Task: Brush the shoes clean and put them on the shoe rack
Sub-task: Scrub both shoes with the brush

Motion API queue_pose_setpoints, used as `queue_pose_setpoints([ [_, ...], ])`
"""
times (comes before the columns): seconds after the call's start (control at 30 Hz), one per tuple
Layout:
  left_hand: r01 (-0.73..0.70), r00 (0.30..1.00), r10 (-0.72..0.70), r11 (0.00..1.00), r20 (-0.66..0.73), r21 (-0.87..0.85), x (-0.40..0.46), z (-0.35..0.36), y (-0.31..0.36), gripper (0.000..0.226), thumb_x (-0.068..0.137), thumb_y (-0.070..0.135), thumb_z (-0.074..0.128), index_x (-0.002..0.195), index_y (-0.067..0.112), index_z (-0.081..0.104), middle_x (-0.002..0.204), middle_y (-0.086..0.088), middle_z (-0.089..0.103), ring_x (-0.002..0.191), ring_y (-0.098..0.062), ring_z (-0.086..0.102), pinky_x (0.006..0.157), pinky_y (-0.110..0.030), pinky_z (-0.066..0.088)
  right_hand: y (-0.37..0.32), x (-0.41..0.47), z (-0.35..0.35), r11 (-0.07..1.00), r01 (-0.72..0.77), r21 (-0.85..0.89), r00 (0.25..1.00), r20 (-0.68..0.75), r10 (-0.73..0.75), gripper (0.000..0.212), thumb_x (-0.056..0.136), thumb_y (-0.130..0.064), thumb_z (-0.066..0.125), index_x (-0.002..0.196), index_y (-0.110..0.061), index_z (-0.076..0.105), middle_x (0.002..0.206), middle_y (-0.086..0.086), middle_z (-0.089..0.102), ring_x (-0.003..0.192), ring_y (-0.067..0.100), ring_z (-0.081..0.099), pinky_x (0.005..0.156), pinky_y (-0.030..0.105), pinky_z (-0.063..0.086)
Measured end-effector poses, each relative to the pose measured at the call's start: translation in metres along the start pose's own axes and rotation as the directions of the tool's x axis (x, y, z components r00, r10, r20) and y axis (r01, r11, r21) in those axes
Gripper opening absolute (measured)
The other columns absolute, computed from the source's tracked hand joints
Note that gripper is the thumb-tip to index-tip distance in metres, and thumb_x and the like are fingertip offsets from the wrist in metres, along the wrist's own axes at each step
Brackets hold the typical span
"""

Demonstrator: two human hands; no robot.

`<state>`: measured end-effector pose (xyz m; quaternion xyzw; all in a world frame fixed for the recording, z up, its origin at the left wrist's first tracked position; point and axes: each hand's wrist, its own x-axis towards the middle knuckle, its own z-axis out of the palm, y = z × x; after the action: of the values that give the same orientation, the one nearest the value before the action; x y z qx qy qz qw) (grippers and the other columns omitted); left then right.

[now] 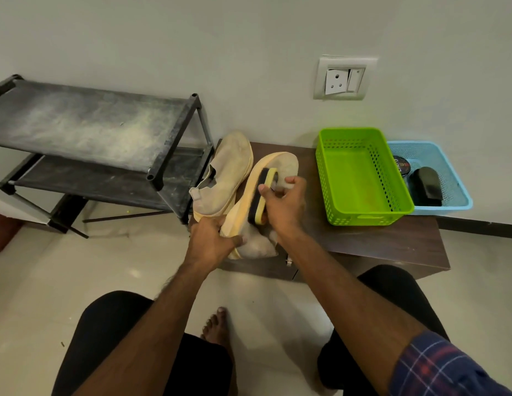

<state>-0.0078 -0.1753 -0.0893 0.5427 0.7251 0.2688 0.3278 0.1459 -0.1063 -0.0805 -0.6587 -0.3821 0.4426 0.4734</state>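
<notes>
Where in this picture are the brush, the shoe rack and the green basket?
brush (262, 195): head view, on its yellow and black body, held in the right hand.
shoe rack (86, 124): head view, on the dusty top shelf.
green basket (349, 134): head view, on its far rim.

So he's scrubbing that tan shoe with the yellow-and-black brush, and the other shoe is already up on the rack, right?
Not quite. In the head view the right hand works the brush on one shoe, but the other shoe lies on the low brown table, not on the rack.
</notes>
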Motion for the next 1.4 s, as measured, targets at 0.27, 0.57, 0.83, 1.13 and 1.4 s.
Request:
queue_pose_setpoints([
  [0.27,0.073,0.993,-0.100,0.941,0.067,0.330,0.008,-0.022,0.003,0.072,0.058,0.034,0.073,0.129,0.030,0.061,0.111,-0.002,0.066,0.099,-0.026,0.063,0.079,-0.037,0.057,-0.005,0.025,-0.056,0.719,0.291,-0.631,0.954,0.132,-0.270,0.054,0.076,-0.035,0.082,0.121,-0.020,0.057,0.116,0.005,0.067,0.106,0.026,0.062,0.082,0.032,0.046],
  [0.57,0.021,0.989,-0.071,0.937,0.132,0.348,0.015,0.030,0.018,0.042,0.097,0.045,0.055,0.110,0.007,0.064,0.108,-0.017,0.069,0.105,-0.037,0.062,0.084,-0.038,0.048,0.011,0.025,-0.066,0.642,0.387,-0.662,0.922,0.292,-0.255,0.056,0.075,-0.033,0.084,0.125,-0.020,0.062,0.119,0.004,0.069,0.107,0.023,0.064,0.090,0.033,0.052],
  [0.83,-0.373,0.923,0.364,0.757,0.127,0.536,0.001,0.041,0.031,0.041,0.096,0.041,0.054,0.125,0.014,0.064,0.129,-0.005,0.064,0.116,-0.027,0.054,0.094,-0.042,0.047,0.010,0.031,-0.056,0.468,0.469,-0.749,0.883,0.401,-0.243,0.054,0.076,-0.037,0.081,0.125,-0.020,0.066,0.120,0.009,0.069,0.109,0.029,0.063,0.092,0.036,0.049],
  [1.13,-0.389,0.921,0.283,0.692,0.267,0.608,0.002,0.048,0.015,0.043,0.100,0.036,0.031,0.108,0.011,0.066,0.108,-0.010,0.068,0.098,-0.028,0.056,0.085,-0.038,0.044,0.002,0.032,-0.020,0.271,0.764,-0.586,0.634,0.760,-0.144,0.041,0.085,-0.033,0.069,0.126,-0.039,0.066,0.115,0.005,0.068,0.099,0.025,0.049,0.080,0.034,0.043],
  [1.4,-0.401,0.915,0.235,0.619,0.328,0.675,0.004,0.048,0.008,0.052,0.105,0.036,0.025,0.147,0.012,0.044,0.158,-0.006,0.036,0.152,-0.023,0.017,0.123,-0.046,0.010,0.002,0.059,-0.007,0.033,0.678,-0.735,0.696,0.626,-0.351,0.036,0.094,-0.022,0.058,0.126,-0.034,0.065,0.113,0.004,0.065,0.106,0.031,0.050,0.082,0.035,0.047],
])
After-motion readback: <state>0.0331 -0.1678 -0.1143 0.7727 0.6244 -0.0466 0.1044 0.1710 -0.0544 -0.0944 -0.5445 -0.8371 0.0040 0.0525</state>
